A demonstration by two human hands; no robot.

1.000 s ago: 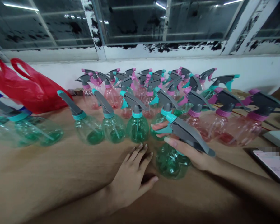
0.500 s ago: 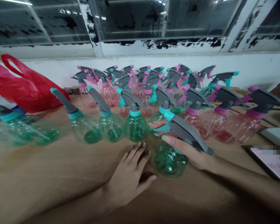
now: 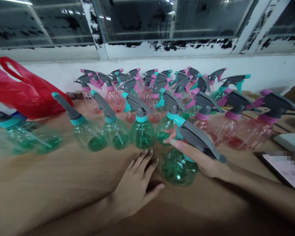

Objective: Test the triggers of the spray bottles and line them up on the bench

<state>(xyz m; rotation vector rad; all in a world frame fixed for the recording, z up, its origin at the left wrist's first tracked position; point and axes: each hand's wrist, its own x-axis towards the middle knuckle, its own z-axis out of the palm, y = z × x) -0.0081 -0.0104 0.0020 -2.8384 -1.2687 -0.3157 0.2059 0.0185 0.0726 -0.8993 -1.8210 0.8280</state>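
My right hand point(image 3: 199, 159) is wrapped round the neck of a green spray bottle point(image 3: 178, 168), its fingers at the turquoise trigger. The bottle's grey spray head tilts, nozzle up and to the left, and its base is at the table top. To its left, my left hand point(image 3: 135, 183) lies flat on the wooden table point(image 3: 83, 183) with the fingers stretched out, holding nothing. Just beyond my left fingertips stands another green spray bottle point(image 3: 142, 132) with a turquoise collar. One more green bottle point(image 3: 163, 129) is partly hidden behind my right fingers.
Several pink spray bottles point(image 3: 245, 134) stand on the right, and more pink and green ones crowd the back. A red plastic bag point(image 3: 36, 95) sits at the left. At the right edge are a phone-like screen point(image 3: 282, 170) and a white box point(image 3: 288, 144).
The fingers of my right hand have curled in, and the turquoise trigger is pulled closer to the neck. My left hand stays in place.
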